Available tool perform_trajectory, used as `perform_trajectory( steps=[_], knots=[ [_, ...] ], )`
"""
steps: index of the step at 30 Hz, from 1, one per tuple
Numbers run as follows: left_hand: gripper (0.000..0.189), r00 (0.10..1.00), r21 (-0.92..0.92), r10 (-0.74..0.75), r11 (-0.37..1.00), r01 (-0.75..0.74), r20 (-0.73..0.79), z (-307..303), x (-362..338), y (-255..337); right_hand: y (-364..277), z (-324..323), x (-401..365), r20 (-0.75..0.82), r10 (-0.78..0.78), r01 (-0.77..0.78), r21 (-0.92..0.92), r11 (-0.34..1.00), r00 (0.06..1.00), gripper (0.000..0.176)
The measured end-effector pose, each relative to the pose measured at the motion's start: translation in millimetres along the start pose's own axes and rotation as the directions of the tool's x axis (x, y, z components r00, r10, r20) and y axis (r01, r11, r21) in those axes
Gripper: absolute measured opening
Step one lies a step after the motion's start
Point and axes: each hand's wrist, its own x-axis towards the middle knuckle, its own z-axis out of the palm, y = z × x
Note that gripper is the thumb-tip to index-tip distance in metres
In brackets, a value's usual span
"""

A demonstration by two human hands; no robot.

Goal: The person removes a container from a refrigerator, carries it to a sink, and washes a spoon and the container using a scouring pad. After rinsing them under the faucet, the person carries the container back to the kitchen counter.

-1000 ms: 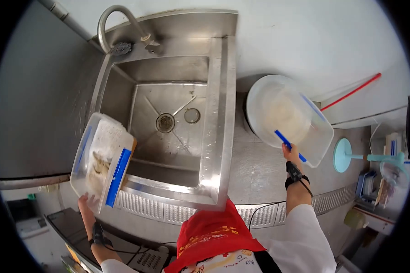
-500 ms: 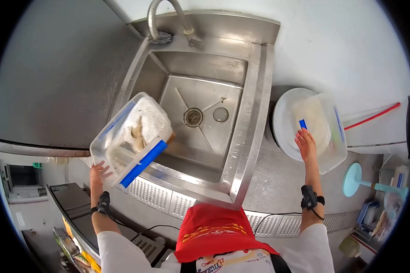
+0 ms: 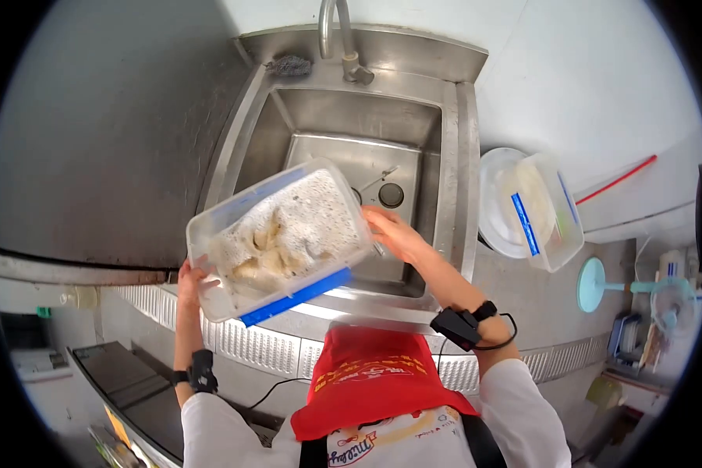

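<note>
A clear plastic container (image 3: 220,304) with a blue clip along its near side is tilted over the sink's front left part. White foamy liquid with dark specks (image 3: 316,203) fills much of it, and pale beige lumps (image 3: 269,253) show in the lower part. My left hand (image 3: 191,282) grips its left end, the fingers partly visible through the clear wall. My right hand (image 3: 395,232) holds the opposite end, fingertips against the wall. Below lies the steel sink (image 3: 366,117), its drain mostly covered by the container.
A faucet (image 3: 349,66) and a dark scrubber (image 3: 290,65) are at the sink's back. On the right, a second clear container (image 3: 569,234) with a blue clip leans by a round white lid or tub (image 3: 498,203). A dark panel (image 3: 117,140) borders the sink's left.
My right hand has moved left from beside the second container onto the right end of the foamy container. That container has shifted right and turned flatter over the sink.
</note>
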Motion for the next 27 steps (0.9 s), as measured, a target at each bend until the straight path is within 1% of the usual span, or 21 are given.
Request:
perform_trajectory(
  steps=[1, 2, 3, 4, 6, 7, 10, 13, 16, 19, 22, 23, 24, 26, 27],
  knots=[
    [0.049, 1.000, 0.028, -0.010, 1.000, 0.010, -0.009, -2.0, 10.6, 1.2, 1.9, 13.7, 9.3, -0.036, 0.008, -0.010, -0.047, 0.999, 0.999, 0.059],
    [0.049, 0.999, 0.047, -0.022, 0.999, 0.023, -0.023, -3.1, 17.8, 0.0, 9.8, 21.5, 17.6, -0.124, -0.005, -0.001, -0.053, 0.999, 0.992, 0.055],
    [0.046, 1.000, 0.045, -0.027, 0.999, 0.028, -0.003, 4.5, 14.1, 11.6, 21.7, 24.8, 22.2, -0.205, -0.017, 0.005, -0.062, 0.998, 0.979, 0.051],
    [0.045, 0.999, 0.074, -0.023, 0.997, 0.020, 0.033, 5.9, 24.1, 8.5, 26.6, 28.5, 22.9, -0.279, -0.033, 0.015, -0.068, 0.998, 0.960, 0.047],
    [0.042, 0.995, 0.136, -0.003, 0.991, -0.011, 0.100, 4.7, 49.5, 3.4, 28.5, 23.6, 18.1, -0.352, -0.005, -0.029, -0.091, 0.995, 0.936, 0.038],
    [0.043, 0.985, 0.119, 0.013, 0.992, -0.034, 0.174, 13.6, 54.2, 12.3, 28.2, 21.6, 11.5, -0.390, 0.017, -0.059, -0.096, 0.994, 0.921, 0.033],
    [0.046, 0.968, 0.132, 0.072, 0.986, -0.106, 0.240, 50.9, 59.6, 48.1, 14.4, 18.1, -12.3, -0.523, -0.011, -0.065, -0.128, 0.990, 0.852, 0.027],
    [0.043, 0.940, 0.192, 0.088, 0.969, -0.158, 0.329, 72.9, 98.9, 62.3, 5.7, 11.3, -15.8, -0.578, -0.032, -0.017, -0.081, 0.997, 0.816, 0.026],
    [0.039, 0.940, 0.237, 0.108, 0.952, -0.191, 0.323, 100.5, 119.7, 67.6, 15.3, -5.5, -4.3, -0.580, -0.074, 0.043, -0.066, 0.997, 0.812, 0.026],
    [0.034, 0.930, 0.306, 0.041, 0.938, -0.161, 0.366, 112.7, 172.3, 34.3, 37.5, -25.2, 19.9, -0.593, -0.015, 0.007, -0.015, 1.000, 0.805, 0.028],
    [0.031, 0.946, 0.403, -0.062, 0.912, -0.076, 0.318, 139.4, 187.4, 21.2, 71.8, -40.7, 48.6, -0.622, 0.156, 0.008, 0.253, 0.967, 0.768, 0.030],
    [0.023, 0.959, 0.402, -0.063, 0.914, -0.056, 0.277, 149.5, 183.2, 19.6, 120.8, -72.1, 72.3, -0.644, 0.177, -0.054, 0.207, 0.977, 0.744, 0.035],
    [0.021, 0.958, 0.419, -0.023, 0.902, -0.103, 0.285, 151.4, 197.0, 2.9, 162.6, -103.8, 88.9, -0.487, 0.267, -0.154, 0.259, 0.953, 0.831, 0.039],
    [0.017, 0.953, 0.450, 0.057, 0.872, -0.193, 0.298, 151.7, 236.0, -42.5, 188.2, -98.7, 97.5, -0.494, 0.328, -0.204, 0.289, 0.935, 0.805, 0.043],
    [0.015, 0.960, 0.471, 0.076, 0.859, -0.200, 0.269, 155.1, 241.0, -49.8, 176.6, -89.8, 98.3, -0.503, 0.398, -0.296, 0.273, 0.915, 0.767, 0.044]
  ],
)
